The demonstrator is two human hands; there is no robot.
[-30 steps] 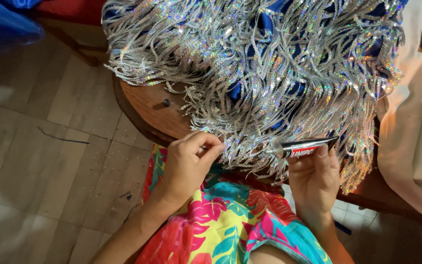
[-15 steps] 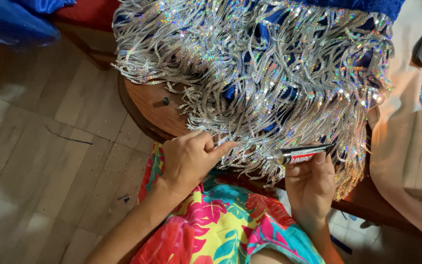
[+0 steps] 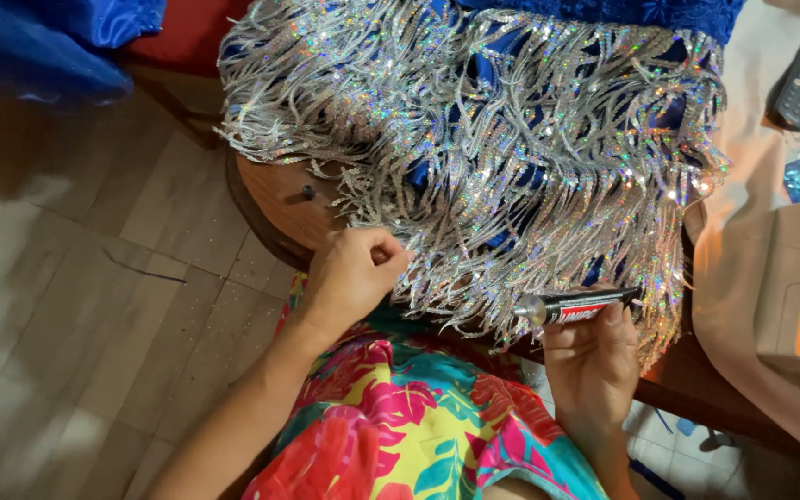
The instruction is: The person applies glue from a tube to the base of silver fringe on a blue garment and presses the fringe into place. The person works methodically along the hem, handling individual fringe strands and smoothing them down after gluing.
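Left hand [image 3: 354,278] pinching silver sequinned fringe [image 3: 511,176] of blue garment draped over round wooden bench [image 3: 280,199]. Right hand [image 3: 594,361] gripping black glue tube [image 3: 574,306] near fringe's lower edge. Risk: glue smearing onto neighbouring strands, clumping them.

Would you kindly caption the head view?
Left hand pinches silver sequin fringe; right hand holds a black tube.

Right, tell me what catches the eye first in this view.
A mass of glittering silver sequin fringe over blue fabric covers a round wooden table at top centre. Below it, the left hand pinches strands at the fringe's lower edge, while the right hand holds a dark tube level. A bright floral garment fills the bottom centre.
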